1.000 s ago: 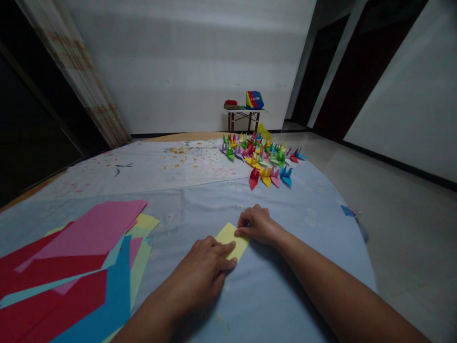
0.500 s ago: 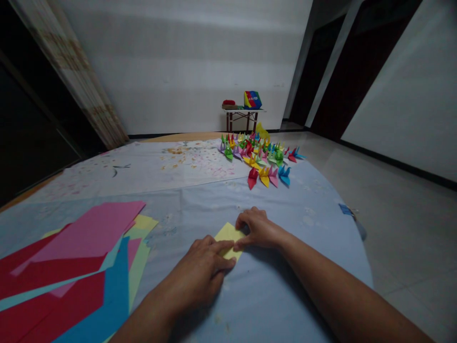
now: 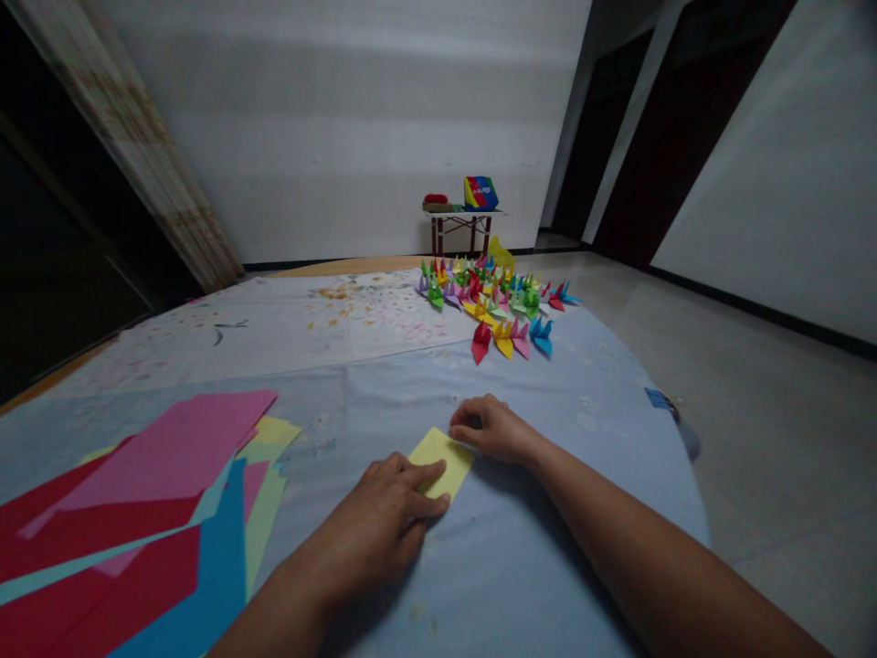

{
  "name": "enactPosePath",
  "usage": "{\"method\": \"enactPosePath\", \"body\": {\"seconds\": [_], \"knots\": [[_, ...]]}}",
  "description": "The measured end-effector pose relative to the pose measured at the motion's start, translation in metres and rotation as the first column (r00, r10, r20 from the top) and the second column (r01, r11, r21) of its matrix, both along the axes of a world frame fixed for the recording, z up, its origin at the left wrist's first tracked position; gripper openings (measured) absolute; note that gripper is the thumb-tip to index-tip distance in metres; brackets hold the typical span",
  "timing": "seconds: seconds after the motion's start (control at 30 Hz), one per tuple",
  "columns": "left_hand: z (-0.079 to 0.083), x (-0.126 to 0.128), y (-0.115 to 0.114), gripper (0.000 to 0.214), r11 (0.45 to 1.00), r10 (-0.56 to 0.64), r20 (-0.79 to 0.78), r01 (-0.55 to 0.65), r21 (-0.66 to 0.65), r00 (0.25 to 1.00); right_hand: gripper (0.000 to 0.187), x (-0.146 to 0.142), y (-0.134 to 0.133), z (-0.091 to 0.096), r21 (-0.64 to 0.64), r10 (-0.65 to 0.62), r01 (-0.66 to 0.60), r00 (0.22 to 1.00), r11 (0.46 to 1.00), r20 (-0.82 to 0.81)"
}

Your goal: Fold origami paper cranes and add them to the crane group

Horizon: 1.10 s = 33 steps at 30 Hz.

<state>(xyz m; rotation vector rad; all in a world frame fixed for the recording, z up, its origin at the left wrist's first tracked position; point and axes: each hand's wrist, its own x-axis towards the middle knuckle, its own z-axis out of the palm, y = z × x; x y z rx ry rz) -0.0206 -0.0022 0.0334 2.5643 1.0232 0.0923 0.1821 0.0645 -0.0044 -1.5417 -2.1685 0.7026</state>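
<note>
A folded yellow paper (image 3: pixel 442 456) lies flat on the light blue sheet (image 3: pixel 521 548) in front of me. My left hand (image 3: pixel 384 521) rests on its near end, fingers stretched flat and pressing it down. My right hand (image 3: pixel 490 428) sits at the paper's far right edge with its fingers curled and fingertips pressed on the fold. Both forearms reach in from the bottom of the view.
Loose coloured paper sheets (image 3: pixel 137 521), pink, red, blue and pale yellow, fan out at the left. Several folded paper cranes (image 3: pixel 497 306) stand in a cluster farther back on the right. A small table (image 3: pixel 462 224) with a coloured box stands by the wall. Bare tiled floor lies to the right.
My right hand has slid along the paper's far edge, away from my left hand. My left hand has stayed pressed on the near end.
</note>
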Motion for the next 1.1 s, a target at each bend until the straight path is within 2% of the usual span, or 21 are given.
{"method": "enactPosePath", "body": {"seconds": [0.13, 0.37, 0.5, 0.6, 0.73, 0.87, 1.1], "knots": [[0.003, 0.001, -0.002, 0.031, 1.0, -0.012, -0.003, 0.012, 0.005, 1.0, 0.032, -0.001, -0.001, -0.003, 0.027, 0.026, -0.029, 0.997, 0.999, 0.079], [0.008, -0.005, -0.003, 0.029, 0.999, -0.024, -0.024, 0.022, -0.042, 0.999, 0.032, 0.0, 0.002, -0.004, 0.016, 0.053, -0.056, 0.99, 0.998, 0.128], [0.009, -0.011, 0.001, 0.025, 0.993, 0.051, 0.008, -0.05, -0.111, 0.999, 0.034, 0.0, 0.002, -0.003, 0.018, 0.064, -0.067, 0.989, 0.998, 0.136], [0.002, -0.013, 0.009, 0.026, 0.987, 0.151, 0.106, -0.143, -0.08, 0.983, 0.032, 0.0, 0.0, -0.002, 0.023, 0.071, -0.075, 0.987, 0.997, 0.143], [-0.018, -0.012, 0.018, 0.032, 0.956, 0.265, 0.19, -0.283, 0.075, 0.945, 0.026, -0.001, -0.002, -0.001, 0.073, 0.119, -0.13, 0.982, 0.989, 0.143], [-0.03, -0.01, 0.019, 0.032, 0.962, 0.224, 0.183, -0.248, 0.118, 0.957, 0.017, -0.005, -0.005, 0.0, 0.109, 0.168, -0.185, 0.974, 0.977, 0.15], [-0.027, -0.003, 0.015, 0.026, 0.955, 0.259, 0.167, -0.278, 0.099, 0.951, 0.018, -0.017, -0.009, -0.002, 0.158, 0.221, -0.237, 0.969, 0.959, 0.109]]}}
